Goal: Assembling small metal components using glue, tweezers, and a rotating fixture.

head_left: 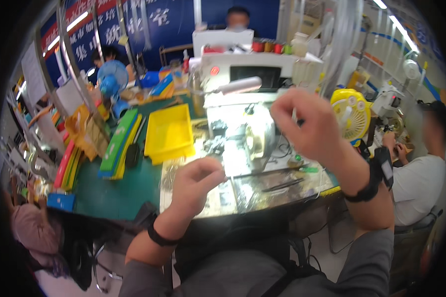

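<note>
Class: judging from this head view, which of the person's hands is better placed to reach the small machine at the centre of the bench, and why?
Probably the left hand: it hovers low over the bench just before the machine, while the right hand is raised higher, fingers pinched together.

Yellow tray [169, 132], green mat [119, 190]

Desk [124, 193]: green mat, left of both hands.
Yellow tray [169, 132]: on it, beyond the left hand [195, 185].
Clear sheet [262, 190]: under the hands.
</note>
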`<state>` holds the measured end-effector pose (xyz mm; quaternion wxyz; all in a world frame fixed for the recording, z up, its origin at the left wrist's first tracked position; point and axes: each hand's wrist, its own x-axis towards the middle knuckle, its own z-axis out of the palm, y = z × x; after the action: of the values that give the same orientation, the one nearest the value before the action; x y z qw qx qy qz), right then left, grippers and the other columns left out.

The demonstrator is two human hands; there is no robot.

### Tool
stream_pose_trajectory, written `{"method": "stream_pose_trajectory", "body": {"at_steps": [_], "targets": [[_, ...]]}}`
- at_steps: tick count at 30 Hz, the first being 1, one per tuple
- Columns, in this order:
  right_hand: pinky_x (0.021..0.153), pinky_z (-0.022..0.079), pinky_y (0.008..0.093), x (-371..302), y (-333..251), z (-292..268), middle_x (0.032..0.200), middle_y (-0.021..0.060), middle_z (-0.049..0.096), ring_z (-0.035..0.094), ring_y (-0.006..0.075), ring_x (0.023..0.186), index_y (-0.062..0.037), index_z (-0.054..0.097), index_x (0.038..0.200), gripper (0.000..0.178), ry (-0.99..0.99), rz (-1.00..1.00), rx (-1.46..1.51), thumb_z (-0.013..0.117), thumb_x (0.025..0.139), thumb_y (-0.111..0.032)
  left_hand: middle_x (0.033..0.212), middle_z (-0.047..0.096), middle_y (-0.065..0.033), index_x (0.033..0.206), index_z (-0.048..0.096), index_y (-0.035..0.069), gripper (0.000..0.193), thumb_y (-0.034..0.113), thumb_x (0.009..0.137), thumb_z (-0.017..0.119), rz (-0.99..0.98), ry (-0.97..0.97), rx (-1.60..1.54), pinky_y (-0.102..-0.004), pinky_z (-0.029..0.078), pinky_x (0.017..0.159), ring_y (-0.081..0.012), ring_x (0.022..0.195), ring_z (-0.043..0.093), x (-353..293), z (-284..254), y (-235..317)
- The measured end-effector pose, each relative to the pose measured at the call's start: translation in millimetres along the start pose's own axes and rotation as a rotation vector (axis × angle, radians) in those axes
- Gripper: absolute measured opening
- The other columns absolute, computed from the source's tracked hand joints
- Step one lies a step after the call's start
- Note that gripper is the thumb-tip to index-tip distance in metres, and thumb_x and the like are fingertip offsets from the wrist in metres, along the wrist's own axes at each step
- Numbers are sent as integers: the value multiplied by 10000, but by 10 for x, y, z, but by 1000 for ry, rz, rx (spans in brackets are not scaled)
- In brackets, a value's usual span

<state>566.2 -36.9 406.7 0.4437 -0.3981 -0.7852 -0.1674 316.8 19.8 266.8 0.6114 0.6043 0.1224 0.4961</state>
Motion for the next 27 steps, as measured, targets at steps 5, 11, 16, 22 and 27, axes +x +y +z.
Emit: {"method": "stream_pose_trajectory", "body": {"at_steps": [5, 11, 16, 22, 27], "targets": [[588, 490, 413, -404, -208, 389, 728, 90, 606, 624, 306, 660, -71, 633, 837, 70, -196, -85, 72, 691, 803, -52, 934, 676, -40, 956, 697, 0, 44, -10, 913, 697, -38, -53, -118, -268, 510, 800, -118, 877, 630, 16, 48, 20], [568, 483, 418, -461, -250, 504, 722, 85, 591, 618, 309, 652, -66, 626, 826, 73, -247, -94, 117, 688, 792, -52, 969, 686, -51, 997, 714, -14, 79, 22, 926, 720, -38, -58, -105, -259, 517, 804, -109, 892, 632, -24, 31, -38], [526, 437, 388, -485, -280, 523, 691, 84, 566, 576, 287, 593, -52, 619, 816, 114, -240, -123, 195, 692, 759, 14, 969, 690, -53, 989, 718, -26, 83, -9, 909, 732, -3, -15, -64, -256, 512, 801, -105, 888, 630, -18, 71, -84], [565, 484, 419, -503, -298, 561, 717, 88, 589, 617, 316, 649, -63, 612, 810, 84, -285, -71, 181, 686, 776, -44, 972, 689, -56, 983, 718, -30, 81, -25, 903, 732, 35, -22, -22, -253, 507, 800, -106, 889, 630, -7, 99, -74], [569, 489, 398, -503, -310, 560, 734, 99, 617, 631, 315, 652, -54, 619, 824, 72, -267, 3, 275, 687, 802, -46, 970, 689, -57, 983, 718, -31, 79, -24, 905, 728, 28, -38, -49, -259, 508, 802, -113, 887, 632, -11, 91, -88]]}}
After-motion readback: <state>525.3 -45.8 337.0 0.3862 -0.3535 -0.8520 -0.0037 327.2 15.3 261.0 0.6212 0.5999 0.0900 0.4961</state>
